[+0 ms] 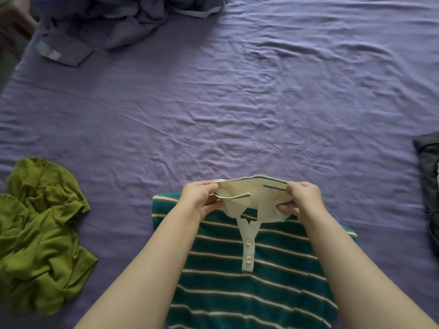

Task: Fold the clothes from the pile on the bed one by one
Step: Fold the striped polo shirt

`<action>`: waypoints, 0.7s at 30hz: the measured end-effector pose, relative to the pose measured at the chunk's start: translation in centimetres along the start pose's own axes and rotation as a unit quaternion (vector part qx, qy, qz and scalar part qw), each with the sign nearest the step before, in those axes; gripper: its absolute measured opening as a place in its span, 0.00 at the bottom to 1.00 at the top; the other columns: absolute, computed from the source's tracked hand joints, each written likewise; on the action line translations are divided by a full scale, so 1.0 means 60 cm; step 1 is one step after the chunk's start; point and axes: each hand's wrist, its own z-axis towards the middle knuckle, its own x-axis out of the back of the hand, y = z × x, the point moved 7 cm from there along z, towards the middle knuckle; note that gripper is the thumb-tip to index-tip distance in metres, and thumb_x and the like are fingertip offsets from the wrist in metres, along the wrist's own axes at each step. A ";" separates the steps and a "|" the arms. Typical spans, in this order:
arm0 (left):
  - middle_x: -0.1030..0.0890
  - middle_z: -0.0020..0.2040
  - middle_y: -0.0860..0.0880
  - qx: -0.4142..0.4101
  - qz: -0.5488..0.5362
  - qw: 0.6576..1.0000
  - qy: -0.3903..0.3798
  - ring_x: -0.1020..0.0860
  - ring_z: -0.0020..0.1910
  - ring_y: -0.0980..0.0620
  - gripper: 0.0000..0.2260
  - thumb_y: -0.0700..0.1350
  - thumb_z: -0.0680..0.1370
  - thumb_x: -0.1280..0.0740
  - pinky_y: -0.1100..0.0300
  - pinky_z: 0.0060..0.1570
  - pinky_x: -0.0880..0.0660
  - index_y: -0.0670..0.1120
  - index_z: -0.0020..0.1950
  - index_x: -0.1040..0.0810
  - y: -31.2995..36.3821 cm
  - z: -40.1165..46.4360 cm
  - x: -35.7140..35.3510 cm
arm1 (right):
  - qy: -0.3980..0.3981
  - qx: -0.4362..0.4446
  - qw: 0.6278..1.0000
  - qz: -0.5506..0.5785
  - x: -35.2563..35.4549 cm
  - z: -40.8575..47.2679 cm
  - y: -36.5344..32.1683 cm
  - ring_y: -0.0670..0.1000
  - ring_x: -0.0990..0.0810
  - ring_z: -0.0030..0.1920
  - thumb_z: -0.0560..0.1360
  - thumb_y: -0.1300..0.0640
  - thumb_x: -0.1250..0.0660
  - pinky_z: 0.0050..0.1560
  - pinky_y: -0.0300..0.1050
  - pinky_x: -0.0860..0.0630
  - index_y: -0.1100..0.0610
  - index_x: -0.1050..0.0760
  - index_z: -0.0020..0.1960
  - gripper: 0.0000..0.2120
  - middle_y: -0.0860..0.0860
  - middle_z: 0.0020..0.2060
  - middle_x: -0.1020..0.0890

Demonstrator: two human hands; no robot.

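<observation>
We have the teal knit polo shirt with white and brown stripes (249, 276) spread face up on the bed, at 6 o'clock in the head view, its white button placket running toward us. Both hands work at its cream ribbed collar (254, 198), which stands lifted off the purple bed sheet (237, 103).

Hand state:
- The left hand (202, 200) grips the collar's left end; its fingers (213, 186) are curled around the fabric edge, with the thumb underneath.
- The right hand (301, 198) pinches the collar's right end; its fingers (288, 207) are clamped on the cloth.

Progress, as we judge it from the layout:
1. The shirt lies flat, but no fold shows on its body. The far sleeve edges still sit out at 9 and 3 o'clock of the collar. We rate this garment as being at the straightening step, with collar alignment in hand.
2. A crumpled olive-green garment (42, 233) lies at 9 o'clock, well apart from the shirt, and is plainly unfolded.
3. A dark grey garment (427, 186) sits at the 3 o'clock edge. It is cut off by the frame, so we cannot tell whether it is folded.
4. A heap of purple-grey fabric (123, 22) rests at 11 o'clock. We cannot tell whether it is clothing or bedding.

At least two garments remain to be folded.
</observation>
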 end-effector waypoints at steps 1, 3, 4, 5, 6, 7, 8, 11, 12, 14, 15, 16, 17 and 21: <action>0.20 0.46 0.40 0.030 -0.040 0.999 -0.006 0.20 0.43 0.44 0.05 0.35 0.79 0.37 0.51 0.40 0.22 0.40 0.46 0.22 -0.006 -0.003 0.002 | -0.009 -0.032 0.997 0.073 0.008 -0.009 0.008 0.58 0.23 0.45 0.74 0.66 0.40 0.42 0.56 0.20 0.59 0.29 0.43 0.04 0.57 0.43 0.25; 0.22 0.45 0.41 0.067 -0.096 0.993 -0.014 0.22 0.42 0.45 0.04 0.36 0.79 0.38 0.50 0.42 0.25 0.39 0.51 0.24 -0.014 -0.008 0.005 | -0.021 -0.073 0.981 0.178 0.021 -0.022 0.019 0.57 0.24 0.43 0.73 0.68 0.44 0.44 0.57 0.21 0.59 0.32 0.42 0.06 0.57 0.41 0.27; 0.22 0.45 0.41 0.077 -0.111 0.991 -0.020 0.22 0.42 0.46 0.04 0.37 0.80 0.37 0.50 0.44 0.26 0.39 0.53 0.26 -0.017 -0.011 0.007 | -0.020 -0.083 0.976 0.199 0.026 -0.024 0.024 0.57 0.24 0.42 0.72 0.68 0.45 0.47 0.58 0.22 0.59 0.33 0.41 0.06 0.57 0.40 0.28; 0.23 0.44 0.42 0.084 -0.116 0.989 -0.028 0.23 0.43 0.46 0.05 0.38 0.80 0.37 0.50 0.44 0.26 0.39 0.54 0.26 -0.019 -0.014 0.008 | -0.018 -0.087 0.975 0.204 0.030 -0.027 0.027 0.57 0.24 0.40 0.72 0.68 0.46 0.49 0.59 0.22 0.59 0.33 0.41 0.06 0.57 0.39 0.28; 0.22 0.45 0.42 0.082 -0.110 0.990 -0.033 0.23 0.43 0.46 0.05 0.39 0.79 0.37 0.50 0.44 0.26 0.40 0.54 0.26 -0.021 -0.015 0.010 | -0.017 -0.087 0.977 0.195 0.032 -0.028 0.030 0.56 0.25 0.38 0.72 0.67 0.47 0.49 0.58 0.23 0.59 0.34 0.40 0.06 0.56 0.38 0.28; 0.22 0.45 0.43 0.074 -0.091 0.993 -0.032 0.23 0.44 0.46 0.06 0.41 0.79 0.36 0.49 0.44 0.25 0.41 0.55 0.26 -0.024 -0.014 0.012 | -0.013 -0.085 0.980 0.179 0.033 -0.028 0.034 0.55 0.25 0.37 0.71 0.66 0.47 0.47 0.56 0.23 0.59 0.34 0.40 0.06 0.56 0.37 0.28; 0.21 0.47 0.43 0.057 -0.060 0.996 -0.025 0.22 0.45 0.46 0.08 0.43 0.78 0.34 0.48 0.47 0.24 0.42 0.55 0.25 -0.025 -0.012 0.016 | -0.013 -0.080 0.984 0.161 0.033 -0.027 0.038 0.55 0.26 0.36 0.71 0.66 0.47 0.43 0.53 0.24 0.58 0.33 0.40 0.06 0.56 0.36 0.28; 0.19 0.50 0.43 0.009 0.020 1.000 -0.002 0.21 0.48 0.44 0.13 0.47 0.75 0.29 0.46 0.54 0.23 0.44 0.56 0.23 -0.027 -0.003 0.022 | -0.040 -0.037 0.994 0.094 0.026 -0.021 0.041 0.54 0.26 0.37 0.73 0.62 0.41 0.40 0.48 0.27 0.59 0.26 0.42 0.05 0.55 0.40 0.24; 0.19 0.50 0.43 0.002 0.029 1.000 0.001 0.21 0.49 0.44 0.12 0.47 0.75 0.30 0.45 0.54 0.23 0.44 0.56 0.22 -0.027 -0.005 0.022 | -0.058 -0.010 0.996 0.065 0.023 -0.017 0.041 0.54 0.24 0.41 0.74 0.58 0.37 0.45 0.50 0.25 0.59 0.24 0.46 0.06 0.54 0.43 0.22; 0.19 0.50 0.43 -0.006 0.033 0.999 0.006 0.21 0.50 0.43 0.10 0.48 0.76 0.31 0.44 0.53 0.23 0.45 0.55 0.21 -0.027 -0.001 0.023 | -0.088 0.033 0.996 0.008 0.020 -0.013 0.040 0.53 0.24 0.52 0.74 0.48 0.32 0.58 0.53 0.28 0.58 0.23 0.53 0.15 0.51 0.51 0.21; 0.19 0.51 0.44 -0.009 0.033 0.999 0.008 0.21 0.51 0.43 0.10 0.47 0.76 0.31 0.44 0.54 0.23 0.46 0.55 0.21 -0.025 0.000 0.022 | -0.100 0.047 0.994 -0.012 0.020 -0.014 0.040 0.52 0.26 0.55 0.74 0.47 0.31 0.60 0.53 0.30 0.57 0.23 0.56 0.16 0.50 0.53 0.22; 0.19 0.51 0.44 -0.009 0.033 0.999 0.013 0.21 0.51 0.43 0.09 0.45 0.76 0.31 0.43 0.54 0.23 0.47 0.55 0.20 -0.024 0.000 0.023 | -0.107 0.056 0.992 -0.026 0.020 -0.012 0.042 0.53 0.27 0.57 0.74 0.50 0.31 0.59 0.51 0.30 0.56 0.24 0.58 0.15 0.50 0.55 0.22; 0.20 0.52 0.44 -0.008 0.031 0.999 0.018 0.22 0.51 0.44 0.08 0.44 0.77 0.32 0.44 0.54 0.23 0.47 0.56 0.20 -0.023 0.002 0.023 | -0.103 0.058 0.993 -0.028 0.022 -0.006 0.046 0.53 0.27 0.57 0.75 0.54 0.32 0.56 0.50 0.28 0.55 0.25 0.60 0.15 0.51 0.56 0.23; 0.24 0.56 0.46 -0.114 0.146 0.981 0.066 0.25 0.46 0.51 0.15 0.39 0.78 0.36 0.56 0.44 0.25 0.47 0.65 0.29 -0.006 0.007 0.023 | -0.031 0.073 0.996 -0.028 0.034 0.007 0.049 0.53 0.25 0.52 0.77 0.60 0.36 0.44 0.46 0.25 0.56 0.28 0.63 0.14 0.54 0.57 0.24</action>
